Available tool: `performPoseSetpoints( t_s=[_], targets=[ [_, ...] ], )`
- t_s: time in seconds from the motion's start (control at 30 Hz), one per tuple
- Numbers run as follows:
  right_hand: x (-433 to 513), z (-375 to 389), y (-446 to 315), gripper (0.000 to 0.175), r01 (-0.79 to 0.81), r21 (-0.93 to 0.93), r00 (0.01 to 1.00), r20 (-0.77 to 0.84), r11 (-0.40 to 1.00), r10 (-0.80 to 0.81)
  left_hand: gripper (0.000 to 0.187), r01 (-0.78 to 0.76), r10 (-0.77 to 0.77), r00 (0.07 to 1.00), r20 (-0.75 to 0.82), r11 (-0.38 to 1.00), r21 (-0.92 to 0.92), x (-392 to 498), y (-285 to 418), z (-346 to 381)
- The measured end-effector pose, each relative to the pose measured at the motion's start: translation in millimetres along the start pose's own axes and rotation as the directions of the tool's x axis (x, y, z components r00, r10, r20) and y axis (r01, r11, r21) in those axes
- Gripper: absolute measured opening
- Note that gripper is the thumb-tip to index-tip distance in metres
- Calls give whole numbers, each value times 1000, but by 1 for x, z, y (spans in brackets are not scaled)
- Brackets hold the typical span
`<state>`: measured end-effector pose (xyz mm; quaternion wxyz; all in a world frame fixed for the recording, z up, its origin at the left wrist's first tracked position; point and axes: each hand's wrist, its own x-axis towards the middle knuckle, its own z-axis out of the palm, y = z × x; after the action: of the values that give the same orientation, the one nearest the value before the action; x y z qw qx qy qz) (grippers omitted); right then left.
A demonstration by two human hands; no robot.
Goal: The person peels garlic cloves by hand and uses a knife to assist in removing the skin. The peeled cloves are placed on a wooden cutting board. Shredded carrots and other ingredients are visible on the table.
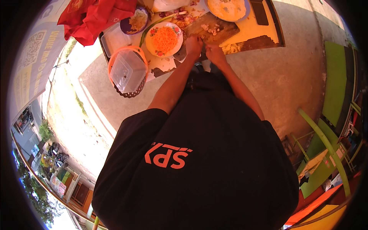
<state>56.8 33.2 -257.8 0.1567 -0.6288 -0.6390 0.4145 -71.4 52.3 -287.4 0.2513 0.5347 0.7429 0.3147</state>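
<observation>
My left hand (pixel 194 46) is at the near edge of a worn wooden cutting board (pixel 227 30), its fingers curled down; what they hold is hidden. Close beside it, my right hand (pixel 215 54) is closed in a fist around what looks like a knife (pixel 203 47), of which only a thin grey part shows between the hands. Small pale pink chopped pieces (pixel 212 29) lie on the board, beyond my hands. Left of my left hand is a floral plate (pixel 149 47) heaped with shredded carrot (pixel 164 40).
A bowl of pale flour-like powder (pixel 228 10) stands behind the board. Farther left are shallots (pixel 166 13), a green onion stalk (pixel 153 24), a purple bowl (pixel 124 27) and a red bag (pixel 97 17). A clear plastic container (pixel 128 72) sits in an orange-rimmed basket (pixel 111 64) by the table corner.
</observation>
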Motion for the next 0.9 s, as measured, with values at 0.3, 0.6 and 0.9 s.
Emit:
performPoseSetpoints(
  t_s=[0.3, 0.6, 0.9],
  targets=[
    [-3, -2, 1, 24, 5, 7, 1000, 1, 1000, -5, 9, -32, 30, 999, 30, 998, 52, 1, -5, 3],
    [-2, -12, -6, 31, -138, 96, 987, 96, 986, 129, 11, -22, 18, 998, 57, 996, 84, 1, 0, -7],
    [-1, -2, 24, 36, 11, 55, 999, -38, 998, -9, 14, -65, 59, 994, 97, 996, 56, -4, -4, -10]
  ],
)
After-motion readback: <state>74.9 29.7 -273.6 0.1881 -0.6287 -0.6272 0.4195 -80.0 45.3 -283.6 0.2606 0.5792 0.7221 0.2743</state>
